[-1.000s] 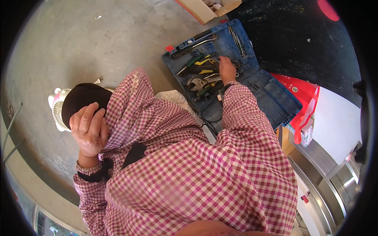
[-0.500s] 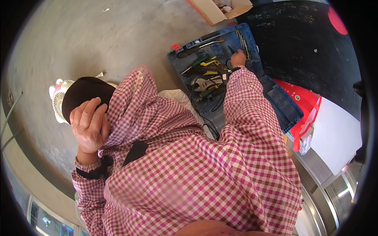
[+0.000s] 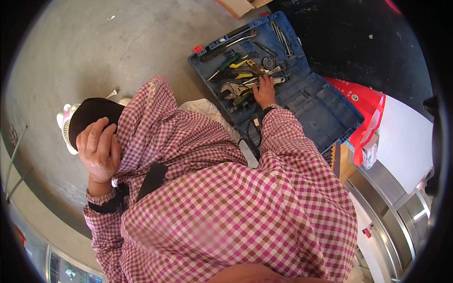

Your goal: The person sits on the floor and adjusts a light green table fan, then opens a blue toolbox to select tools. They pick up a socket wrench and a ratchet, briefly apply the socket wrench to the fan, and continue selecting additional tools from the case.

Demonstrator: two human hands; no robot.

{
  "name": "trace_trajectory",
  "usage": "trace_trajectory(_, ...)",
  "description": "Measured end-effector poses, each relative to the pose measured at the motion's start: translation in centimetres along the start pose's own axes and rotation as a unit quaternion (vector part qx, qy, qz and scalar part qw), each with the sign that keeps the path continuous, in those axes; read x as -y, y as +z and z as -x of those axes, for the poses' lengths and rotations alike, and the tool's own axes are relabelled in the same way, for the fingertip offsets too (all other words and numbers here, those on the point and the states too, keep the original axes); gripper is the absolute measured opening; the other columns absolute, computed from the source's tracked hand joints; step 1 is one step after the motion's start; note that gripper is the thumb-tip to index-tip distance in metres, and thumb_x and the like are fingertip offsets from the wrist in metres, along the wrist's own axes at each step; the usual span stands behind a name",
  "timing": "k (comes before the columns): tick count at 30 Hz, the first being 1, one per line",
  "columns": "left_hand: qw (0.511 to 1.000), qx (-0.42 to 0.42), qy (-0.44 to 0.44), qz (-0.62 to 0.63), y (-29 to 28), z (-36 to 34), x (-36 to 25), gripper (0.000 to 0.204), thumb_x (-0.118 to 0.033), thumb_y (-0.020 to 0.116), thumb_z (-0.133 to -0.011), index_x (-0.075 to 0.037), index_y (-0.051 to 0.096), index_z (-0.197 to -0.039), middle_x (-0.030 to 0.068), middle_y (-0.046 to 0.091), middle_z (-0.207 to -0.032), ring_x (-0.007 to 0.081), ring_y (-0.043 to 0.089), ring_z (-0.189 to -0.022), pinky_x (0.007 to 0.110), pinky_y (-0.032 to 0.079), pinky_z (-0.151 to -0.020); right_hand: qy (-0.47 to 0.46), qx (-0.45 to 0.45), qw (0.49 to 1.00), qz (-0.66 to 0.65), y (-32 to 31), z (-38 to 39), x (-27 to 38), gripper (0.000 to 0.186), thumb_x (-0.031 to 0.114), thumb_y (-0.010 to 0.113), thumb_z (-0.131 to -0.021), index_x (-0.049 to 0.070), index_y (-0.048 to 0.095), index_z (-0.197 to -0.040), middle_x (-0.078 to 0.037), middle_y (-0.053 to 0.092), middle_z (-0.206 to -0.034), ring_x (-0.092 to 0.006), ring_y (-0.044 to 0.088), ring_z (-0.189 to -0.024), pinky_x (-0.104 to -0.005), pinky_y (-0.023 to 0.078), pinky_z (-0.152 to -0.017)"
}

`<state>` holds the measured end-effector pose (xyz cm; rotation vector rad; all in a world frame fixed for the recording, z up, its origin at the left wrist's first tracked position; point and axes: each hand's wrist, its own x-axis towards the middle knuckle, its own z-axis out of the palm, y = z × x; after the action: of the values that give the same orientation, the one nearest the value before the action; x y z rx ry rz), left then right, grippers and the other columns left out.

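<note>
Grey concrete floor [image 3: 118, 52] w/ open blue tool case [image 3: 302, 94], red bag [image 3: 363, 101] & white fan [image 3: 66, 129] lying on it.

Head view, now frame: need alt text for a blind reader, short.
A person in a pink checked shirt reaches the right hand into an open blue tool case on a concrete floor, fingers resting among pliers and wrenches. The left hand presses against a dark cap at the knee. A red bag lies beside the case.
</note>
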<state>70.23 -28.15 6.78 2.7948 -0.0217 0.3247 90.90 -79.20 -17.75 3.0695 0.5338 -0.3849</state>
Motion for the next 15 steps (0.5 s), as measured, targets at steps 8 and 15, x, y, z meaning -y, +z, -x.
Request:
trace_trajectory(8,1.000,0.006,-0.011,0.006,-0.1,0.3,1.0,0.020,-0.004,0.064,-0.077,-0.004,0.069,-0.096,0.0096,0.064,-0.110,0.0272,0.061,-0.100,0.037,0.043,-0.088,0.009,0.123,0.992,-0.026,-0.5,0.3,-0.6,0.062,0.035,0.055,-0.092,0.006,0.037,-0.144,-0.014,0.028,-0.153,-0.0371,0.019,-0.143,-0.0463,0.028,-0.113)
trace_trajectory(15,1.000,-0.011,-0.006,0.023,0.9,0.3,1.7,0.020,-0.004,0.064,-0.078,-0.004,0.068,-0.097,0.0096,0.064,-0.111,0.0277,0.060,-0.103,0.038,0.041,-0.090,0.029,0.182,0.983,-0.005,-0.8,-0.4,0.1,0.068,0.040,0.056,-0.091,0.008,0.032,-0.147,-0.015,0.025,-0.155,-0.0390,0.017,-0.143,-0.0463,0.025,-0.114)
